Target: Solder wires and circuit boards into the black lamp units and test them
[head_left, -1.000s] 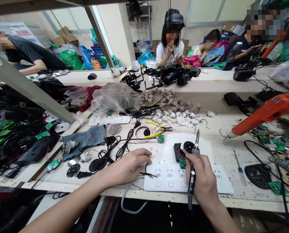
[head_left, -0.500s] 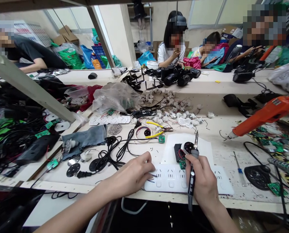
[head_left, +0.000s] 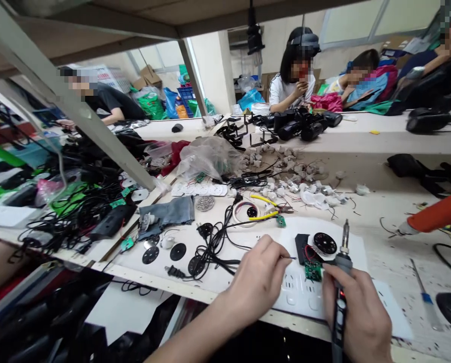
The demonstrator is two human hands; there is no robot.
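Black-handled soldering iron [head_left: 341, 282] was clasped in the right hand [head_left: 357, 322], fingers wrapped shut round the grip, metal tip pointing up and away from the person. Left hand [head_left: 258, 280] was closed in a pinch on a thin wire [head_left: 290, 258] whose free end reached toward the iron. Both hands rested over a white power strip [head_left: 297, 297] lying flat at the bench edge. Just left of the iron's collar, between the two hands, sat a small green circuit board [head_left: 313, 270], joined by red leads to a black round speaker part [head_left: 325, 243] on a white sheet just beyond the iron hand. Left of the pinching hand lay a tangle of black cords [head_left: 210, 247] and loose black discs [head_left: 177, 251]. Further out from the grip were yellow-handled pliers [head_left: 265, 207], then a scatter of small white parts [head_left: 286, 181]. Orange tool [head_left: 439, 214] entered at far right of the iron. Beyond the bench, other people sat at a second table [head_left: 380, 138]
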